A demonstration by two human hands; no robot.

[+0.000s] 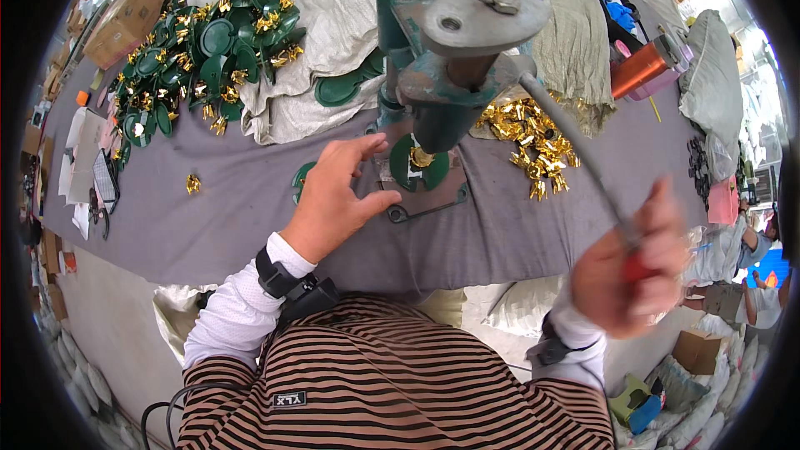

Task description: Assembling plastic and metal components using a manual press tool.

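Observation:
A hand press (450,100) with chipped green paint stands in the middle of the cloth-covered table. On its base plate lies a dark green plastic disc (406,168), and a gold metal piece (422,157) sits on the disc beneath the ram. My left hand (329,200) hovers just left of that disc, thumb and fingers apart, with nothing in it. My right hand (612,283), smeared by motion, is wrapped round the red handle (637,268) of the press lever (575,137). Partly behind my left hand rests another green piece (301,180).
A heap of green discs with gold clips (218,37) covers the far left. Loose gold clips (533,146) are piled right of the press, and one gold clip (193,184) lies alone at left. White woven sacks (321,12) stand behind. An orange cylinder (642,69) lies at far right.

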